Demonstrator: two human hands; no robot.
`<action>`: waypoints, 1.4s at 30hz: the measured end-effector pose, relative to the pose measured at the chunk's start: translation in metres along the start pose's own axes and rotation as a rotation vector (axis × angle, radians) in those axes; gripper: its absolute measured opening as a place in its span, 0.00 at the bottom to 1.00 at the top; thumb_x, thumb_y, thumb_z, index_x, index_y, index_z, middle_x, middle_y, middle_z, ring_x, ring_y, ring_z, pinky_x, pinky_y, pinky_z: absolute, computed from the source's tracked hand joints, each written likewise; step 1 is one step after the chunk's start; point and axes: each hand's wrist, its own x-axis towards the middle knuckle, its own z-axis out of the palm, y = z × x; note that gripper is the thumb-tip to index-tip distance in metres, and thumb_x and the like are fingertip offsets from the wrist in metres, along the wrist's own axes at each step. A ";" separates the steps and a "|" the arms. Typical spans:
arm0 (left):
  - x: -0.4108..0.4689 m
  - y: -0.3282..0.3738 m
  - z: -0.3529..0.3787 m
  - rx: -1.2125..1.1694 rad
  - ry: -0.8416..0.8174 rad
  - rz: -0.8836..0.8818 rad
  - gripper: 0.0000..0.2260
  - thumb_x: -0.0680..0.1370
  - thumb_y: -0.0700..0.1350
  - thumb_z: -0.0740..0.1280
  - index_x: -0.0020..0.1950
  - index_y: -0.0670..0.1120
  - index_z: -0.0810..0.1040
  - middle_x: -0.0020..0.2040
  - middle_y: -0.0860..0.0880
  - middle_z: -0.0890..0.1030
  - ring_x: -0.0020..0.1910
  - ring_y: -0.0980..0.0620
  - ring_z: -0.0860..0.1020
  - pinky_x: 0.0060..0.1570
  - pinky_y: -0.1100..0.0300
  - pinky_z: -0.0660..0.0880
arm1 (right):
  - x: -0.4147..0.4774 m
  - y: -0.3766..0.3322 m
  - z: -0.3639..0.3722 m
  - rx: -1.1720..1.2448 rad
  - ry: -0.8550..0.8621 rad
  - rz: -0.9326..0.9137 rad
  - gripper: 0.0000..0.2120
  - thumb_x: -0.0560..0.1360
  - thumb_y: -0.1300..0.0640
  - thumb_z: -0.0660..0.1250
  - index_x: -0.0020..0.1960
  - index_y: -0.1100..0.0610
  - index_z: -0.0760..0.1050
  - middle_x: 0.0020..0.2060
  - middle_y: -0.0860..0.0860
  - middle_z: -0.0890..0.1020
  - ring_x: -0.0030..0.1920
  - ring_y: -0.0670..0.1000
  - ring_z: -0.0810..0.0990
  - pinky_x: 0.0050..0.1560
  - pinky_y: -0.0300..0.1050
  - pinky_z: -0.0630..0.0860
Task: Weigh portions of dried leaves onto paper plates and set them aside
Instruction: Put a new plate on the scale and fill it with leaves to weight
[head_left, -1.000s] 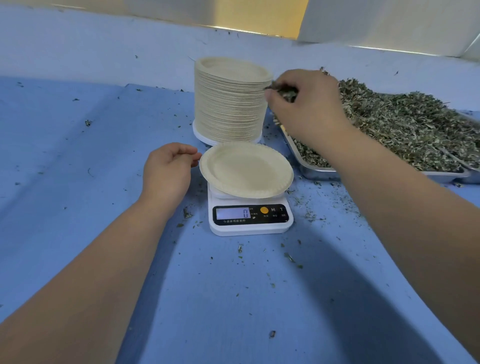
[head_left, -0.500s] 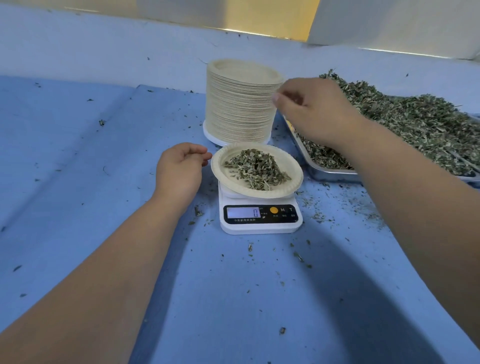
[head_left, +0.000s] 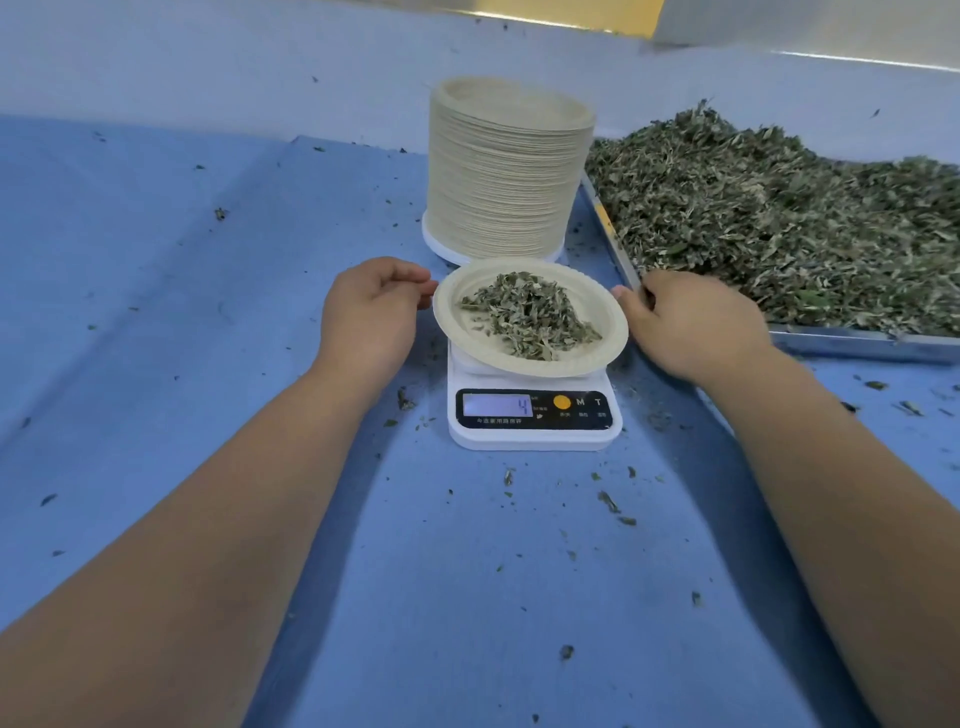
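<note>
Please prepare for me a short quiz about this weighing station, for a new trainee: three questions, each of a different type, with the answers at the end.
1. True or false: the paper plate with the portion of dried leaves sits on the kitchen scale.
2. Where is the stack of paper plates? A: behind the scale. B: on the scale. C: under the scale.
3. Fill in: the big supply of leaves lies in a metal ____ to the right of the stack.

Key: 1 true; 2 A; 3 tray.
</note>
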 end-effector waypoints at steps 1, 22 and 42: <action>0.000 0.000 0.000 0.007 0.001 0.002 0.10 0.77 0.38 0.64 0.47 0.50 0.83 0.43 0.55 0.87 0.43 0.60 0.84 0.49 0.60 0.77 | -0.003 -0.001 0.000 -0.026 0.065 -0.017 0.26 0.81 0.36 0.52 0.39 0.56 0.69 0.37 0.54 0.75 0.43 0.60 0.75 0.38 0.50 0.71; 0.000 0.002 0.000 -0.012 0.015 0.002 0.10 0.78 0.36 0.63 0.49 0.47 0.83 0.42 0.55 0.87 0.42 0.61 0.85 0.46 0.62 0.76 | -0.007 0.003 0.002 0.009 0.105 -0.013 0.26 0.83 0.37 0.46 0.38 0.53 0.69 0.31 0.49 0.74 0.32 0.54 0.73 0.30 0.42 0.61; -0.001 0.004 -0.001 -0.018 0.009 -0.005 0.10 0.78 0.37 0.63 0.48 0.48 0.83 0.45 0.53 0.87 0.44 0.59 0.85 0.55 0.55 0.80 | 0.017 0.000 -0.014 0.386 0.170 0.214 0.26 0.82 0.47 0.55 0.28 0.57 0.63 0.23 0.54 0.68 0.26 0.57 0.67 0.29 0.44 0.59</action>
